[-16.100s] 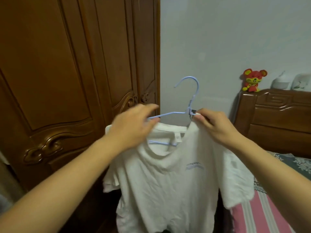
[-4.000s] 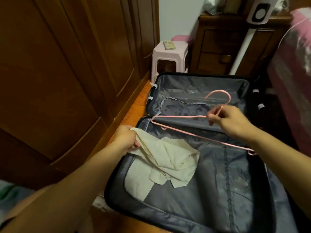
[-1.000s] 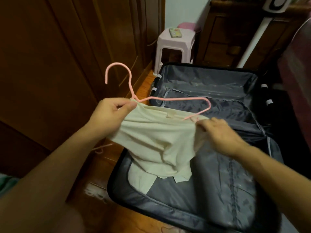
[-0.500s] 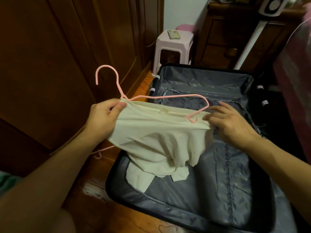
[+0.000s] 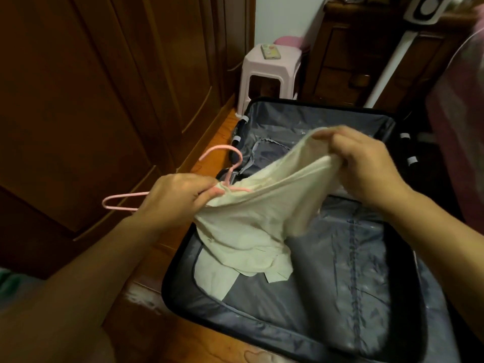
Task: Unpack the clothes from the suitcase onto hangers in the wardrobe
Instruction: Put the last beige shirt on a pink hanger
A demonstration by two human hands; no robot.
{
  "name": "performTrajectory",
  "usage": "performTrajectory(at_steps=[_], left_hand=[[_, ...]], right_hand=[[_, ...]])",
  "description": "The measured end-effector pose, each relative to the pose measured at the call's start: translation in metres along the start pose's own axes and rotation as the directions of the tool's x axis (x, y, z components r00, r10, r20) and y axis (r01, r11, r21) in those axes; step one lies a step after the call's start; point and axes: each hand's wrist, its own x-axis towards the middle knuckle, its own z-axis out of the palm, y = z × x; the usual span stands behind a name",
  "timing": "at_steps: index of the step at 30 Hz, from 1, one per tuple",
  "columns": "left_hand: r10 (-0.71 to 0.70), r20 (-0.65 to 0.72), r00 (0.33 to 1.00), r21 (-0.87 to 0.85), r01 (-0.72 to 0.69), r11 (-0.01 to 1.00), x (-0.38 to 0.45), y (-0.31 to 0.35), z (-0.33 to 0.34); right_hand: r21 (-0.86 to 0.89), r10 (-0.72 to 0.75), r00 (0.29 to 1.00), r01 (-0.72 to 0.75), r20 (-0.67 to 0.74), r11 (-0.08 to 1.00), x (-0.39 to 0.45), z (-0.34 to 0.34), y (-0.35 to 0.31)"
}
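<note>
Garment (image 5: 251, 218) hides hanger (image 5: 125, 203) right end.

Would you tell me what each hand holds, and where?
Left hand grips hanger and shirt edge near the hook; right hand pinches the shirt's bunched edge.

1 head view, close, facing down-forward.

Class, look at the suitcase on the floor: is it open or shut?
Open. The suitcase lies flat with its grey lining showing, and the cream garment trails into it.
</note>
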Motion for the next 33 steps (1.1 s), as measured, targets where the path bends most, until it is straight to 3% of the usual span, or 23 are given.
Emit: performTrajectory(at_steps=[2, 4, 6, 8, 12, 14, 18, 23, 25, 28, 29, 30, 31, 32, 33], left_hand=[[-0.046, -0.041, 0.998, -0.107, 0.041, 0.993, 0.009, 0.011, -0.002], [-0.074, -0.098, 0.992, -0.218, 0.051, 0.975, 0.018, 0.022, -0.007], [-0.085, -0.149, 0.985, -0.268, 0.042, 0.962, 0.028, 0.034, -0.016], [-0.109, -0.188, 0.976, -0.309, 0.046, 0.95, 0.038, 0.042, -0.024], [-0.156, -0.219, 0.963, -0.299, 0.086, 0.95, 0.067, 0.053, -0.063], [-0.13, -0.229, 0.965, -0.201, 0.084, 0.976, 0.08, 0.053, -0.097], [-0.136, -0.219, 0.966, 0.001, 0.139, 0.99, 0.093, 0.069, -0.2], [-0.102, -0.144, 0.984, -0.024, 0.099, 0.995, 0.146, 0.111, -0.366], [-0.054, -0.184, 0.981, 0.073, 0.069, 0.995, 0.177, 0.132, -0.439], [-0.068, -0.187, 0.98, 0.218, 0.108, 0.97, 0.209, 0.165, -0.532], [-0.096, -0.198, 0.975, 0.258, 0.146, 0.955, 0.215, 0.174, -0.556], [-0.125, -0.208, 0.97, 0.274, 0.181, 0.944, 0.224, 0.186, -0.586], [-0.148, -0.215, 0.965, 0.286, 0.207, 0.936, 0.229, 0.193, -0.604], [-0.158, -0.23, 0.96, 0.284, 0.221, 0.933, 0.236, 0.202, -0.628], [-0.152, -0.244, 0.958, 0.258, 0.215, 0.942, 0.241, 0.21, -0.644]], right_hand=[[0.239, 0.025, 0.998, -0.038, 0.055, 0.97, 0.02, 0.002, -0.029], [0.28, 0.044, 0.969, -0.113, 0.244, 0.953, 0.028, 0.008, -0.036], [0.088, 0.096, 0.882, -0.153, 0.461, 0.984, 0.03, 0.012, -0.031], [-0.094, 0.127, 0.829, -0.09, 0.544, 0.991, 0.034, 0.014, -0.024], [-0.089, 0.021, 0.92, 0.015, 0.391, 0.996, 0.063, -0.011, -0.025], [-0.064, -0.036, 0.949, 0.059, 0.314, 0.996, 0.078, -0.04, -0.027], [-0.012, 0.009, 0.982, -0.007, 0.186, 1.0, 0.118, -0.143, -0.041], [0.087, 0.098, 0.993, -0.104, 0.067, 0.991, 0.196, -0.285, -0.086], [0.151, 0.257, 0.962, -0.241, -0.093, 0.959, 0.232, -0.352, -0.104], [0.194, 0.474, 0.79, -0.432, -0.389, 0.881, 0.273, -0.454, -0.146], [0.156, 0.461, 0.754, -0.443, -0.468, 0.883, 0.277, -0.477, -0.16], [0.085, 0.401, 0.766, -0.418, -0.503, 0.904, 0.281, -0.501, -0.178], [0.0, 0.292, 0.829, -0.332, -0.478, 0.943, 0.278, -0.513, -0.195], [-0.07, 0.15, 0.911, -0.191, -0.383, 0.979, 0.273, -0.525, -0.21], [-0.117, 0.003, 0.979, -0.028, -0.204, 0.993, 0.266, -0.53, -0.219]])
